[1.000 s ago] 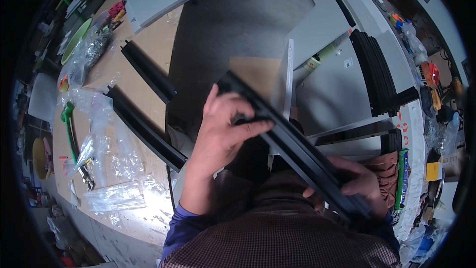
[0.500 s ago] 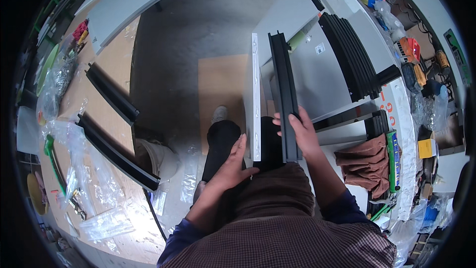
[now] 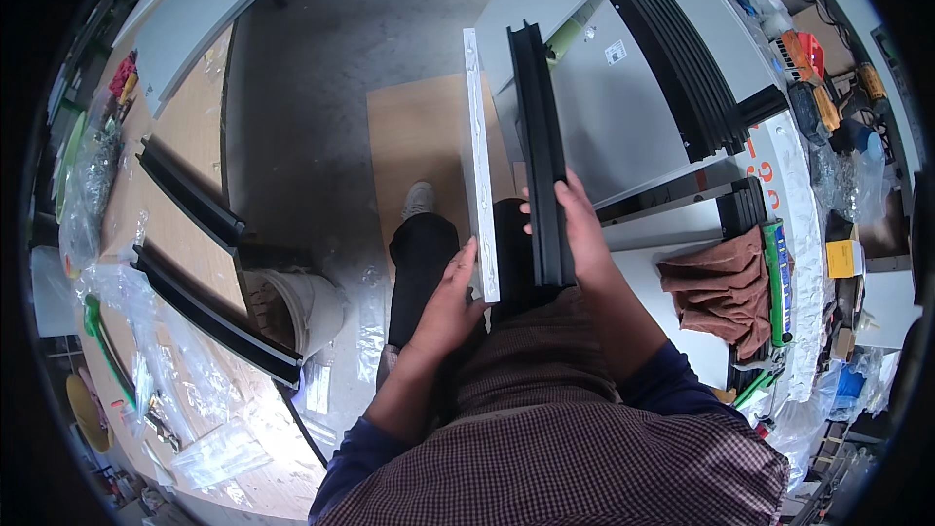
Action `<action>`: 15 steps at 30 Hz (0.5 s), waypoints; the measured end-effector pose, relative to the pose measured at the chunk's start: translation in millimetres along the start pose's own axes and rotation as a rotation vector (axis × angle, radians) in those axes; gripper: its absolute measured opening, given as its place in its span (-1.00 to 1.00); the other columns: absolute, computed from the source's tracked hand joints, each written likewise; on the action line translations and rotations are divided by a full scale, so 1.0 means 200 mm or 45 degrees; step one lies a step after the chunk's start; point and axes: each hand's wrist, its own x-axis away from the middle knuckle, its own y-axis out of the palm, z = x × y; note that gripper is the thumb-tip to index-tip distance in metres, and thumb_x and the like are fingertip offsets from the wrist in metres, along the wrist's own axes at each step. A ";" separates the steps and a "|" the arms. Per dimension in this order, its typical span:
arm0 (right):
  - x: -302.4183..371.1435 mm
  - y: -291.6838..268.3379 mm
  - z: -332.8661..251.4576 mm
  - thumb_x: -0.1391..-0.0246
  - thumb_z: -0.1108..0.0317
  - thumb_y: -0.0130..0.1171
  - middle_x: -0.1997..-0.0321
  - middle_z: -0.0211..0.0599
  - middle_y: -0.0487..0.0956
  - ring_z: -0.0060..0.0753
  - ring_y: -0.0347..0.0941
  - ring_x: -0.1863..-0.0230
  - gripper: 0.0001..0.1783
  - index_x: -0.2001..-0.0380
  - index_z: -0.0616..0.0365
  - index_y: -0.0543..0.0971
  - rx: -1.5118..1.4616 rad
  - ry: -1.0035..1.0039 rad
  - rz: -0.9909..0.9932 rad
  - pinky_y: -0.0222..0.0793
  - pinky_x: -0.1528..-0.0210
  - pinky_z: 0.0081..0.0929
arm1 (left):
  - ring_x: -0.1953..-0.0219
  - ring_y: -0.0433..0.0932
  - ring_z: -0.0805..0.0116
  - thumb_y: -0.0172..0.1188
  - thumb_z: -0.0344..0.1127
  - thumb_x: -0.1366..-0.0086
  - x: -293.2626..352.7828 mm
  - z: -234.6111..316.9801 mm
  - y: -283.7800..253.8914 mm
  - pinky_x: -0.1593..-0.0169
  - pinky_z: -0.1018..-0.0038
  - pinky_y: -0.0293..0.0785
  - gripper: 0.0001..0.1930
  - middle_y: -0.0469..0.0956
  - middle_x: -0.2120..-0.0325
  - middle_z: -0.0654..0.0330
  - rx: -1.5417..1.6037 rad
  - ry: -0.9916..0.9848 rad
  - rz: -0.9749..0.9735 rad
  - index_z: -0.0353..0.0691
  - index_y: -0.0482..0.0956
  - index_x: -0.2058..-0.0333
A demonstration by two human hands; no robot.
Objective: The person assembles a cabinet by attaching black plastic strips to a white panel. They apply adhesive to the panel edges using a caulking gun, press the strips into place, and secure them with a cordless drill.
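A white panel (image 3: 480,166) with strips of glue-like white beads on its narrow edge stands on edge in front of my lap. My left hand (image 3: 448,307) lies along its left face near the closest end, fingers stretched out and thumb by the corner. Just right of the panel, my right hand (image 3: 579,229) grips a long black channel profile (image 3: 538,136) around its near half. The profile is roughly parallel to the panel, with a narrow gap between them.
Left, a wooden table (image 3: 200,224) bears two black profiles (image 3: 209,317), plastic bags and a pale panel (image 3: 209,15). Below it stands a white bucket (image 3: 321,312). On the right are stacked black profiles (image 3: 672,68), large grey panels (image 3: 604,107) and a brown cloth (image 3: 716,292).
The whole view has shifted, moving the panel and profile up and left in the picture. My left thumb has drawn up beside the panel's near corner. The right hand keeps its grip.
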 end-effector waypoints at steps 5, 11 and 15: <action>0.15 -0.01 -0.22 -0.30 0.24 0.06 0.04 -0.08 0.53 -0.32 0.57 0.16 -0.32 -0.41 0.08 0.11 0.046 -0.222 -0.179 0.59 0.20 -0.41 | -0.28 0.32 -0.02 0.32 -0.54 -0.10 0.07 0.11 -0.24 -0.32 0.27 0.28 -0.10 0.19 -0.31 -0.13 -0.212 -0.145 0.030 -0.11 0.07 -0.40; 0.44 0.11 -0.52 -0.14 0.41 0.28 0.03 -0.17 0.53 -0.44 0.54 0.08 -0.26 -0.36 0.18 0.25 0.860 -0.149 -0.693 0.50 0.06 -0.48 | 0.42 0.55 0.27 0.24 -0.07 -0.25 0.21 0.53 -0.54 0.25 0.34 0.52 -0.72 0.57 0.49 0.25 -0.252 0.645 1.141 -0.16 0.73 0.32; 0.56 0.24 -0.54 -0.13 0.31 0.29 0.08 -0.09 0.54 -0.22 0.55 0.08 -0.28 -0.34 0.15 0.29 1.257 -0.126 -1.099 0.41 0.01 -0.36 | -0.01 0.49 0.19 0.02 0.36 -0.14 0.26 0.75 -0.56 -0.27 0.09 0.19 -0.39 0.62 0.23 0.25 -0.723 0.966 0.925 -0.01 0.75 0.21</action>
